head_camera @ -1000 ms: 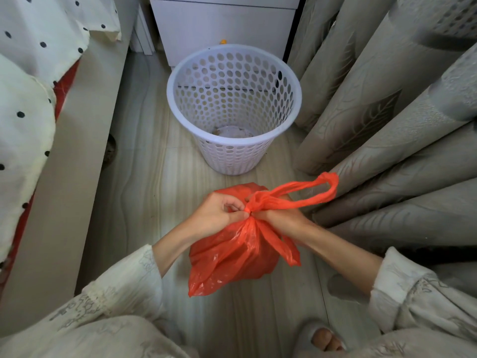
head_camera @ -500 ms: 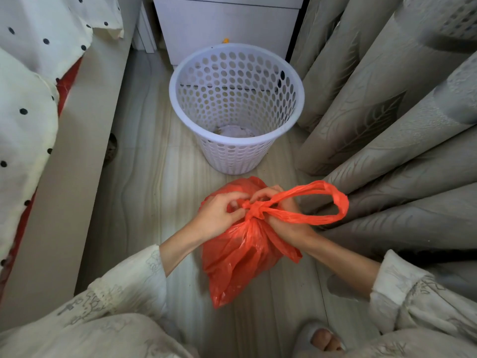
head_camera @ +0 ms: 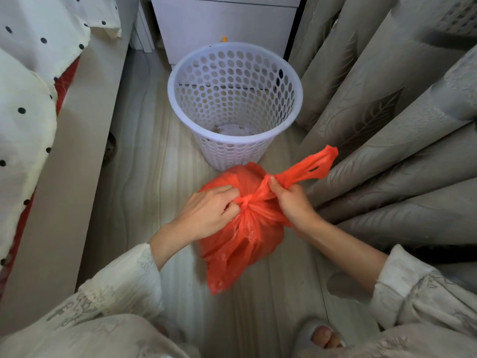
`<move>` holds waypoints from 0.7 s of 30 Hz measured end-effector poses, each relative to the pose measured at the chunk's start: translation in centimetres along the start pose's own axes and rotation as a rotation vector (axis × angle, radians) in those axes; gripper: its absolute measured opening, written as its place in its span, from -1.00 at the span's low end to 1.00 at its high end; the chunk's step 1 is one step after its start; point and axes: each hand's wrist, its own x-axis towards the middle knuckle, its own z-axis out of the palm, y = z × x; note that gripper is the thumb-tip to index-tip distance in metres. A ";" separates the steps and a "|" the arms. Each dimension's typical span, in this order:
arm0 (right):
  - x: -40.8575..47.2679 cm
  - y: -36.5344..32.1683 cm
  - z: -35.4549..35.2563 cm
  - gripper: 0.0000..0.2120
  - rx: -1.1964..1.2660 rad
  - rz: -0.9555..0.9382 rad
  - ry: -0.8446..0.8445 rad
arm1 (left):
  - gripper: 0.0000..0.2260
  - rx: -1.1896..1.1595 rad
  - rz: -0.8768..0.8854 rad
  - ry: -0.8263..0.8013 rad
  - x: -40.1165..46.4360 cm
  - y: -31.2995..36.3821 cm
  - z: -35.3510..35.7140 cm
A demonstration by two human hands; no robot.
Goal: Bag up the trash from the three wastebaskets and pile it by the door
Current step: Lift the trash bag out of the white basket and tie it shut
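A full orange plastic trash bag [head_camera: 242, 236] sits on the floor in front of me, its neck gathered into a knot. My left hand [head_camera: 206, 213] pinches the knot from the left. My right hand [head_camera: 291, 202] grips the bag's handle strip just right of the knot, and the handle loop [head_camera: 312, 169] sticks out up and to the right. Just beyond the bag stands a white perforated wastebasket [head_camera: 235, 104], upright, with only a few scraps at its bottom.
A bed frame [head_camera: 77, 161] with polka-dot bedding [head_camera: 31, 73] runs along the left. Grey curtains [head_camera: 387, 125] hang close on the right. A white cabinet [head_camera: 224, 19] stands behind the basket. My slippered foot [head_camera: 322, 339] shows at the bottom edge of the narrow wooden floor strip.
The bag has dropped lower toward the floor and the knot has tightened. The handle loop has shrunk and swung upward to the right as my right hand pulled it.
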 end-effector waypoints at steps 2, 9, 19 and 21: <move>0.7 -0.3 -0.4 -0.73 -0.026 0.013 0.085 | -0.84 0.026 0.071 0.028 -0.1 -0.2 -0.4; 2.1 -0.2 -2.3 -0.66 -0.055 0.154 0.309 | -0.88 -0.026 0.154 0.025 -0.1 -0.5 0.1; 1.9 0.5 -3.2 -0.79 -0.155 0.172 0.199 | -0.85 -0.122 0.044 -0.033 -1.1 -2.6 2.0; 1.3 0.1 -2.8 -0.81 -0.079 0.201 0.146 | -0.82 -0.179 -0.077 -0.029 -1.6 -2.4 2.0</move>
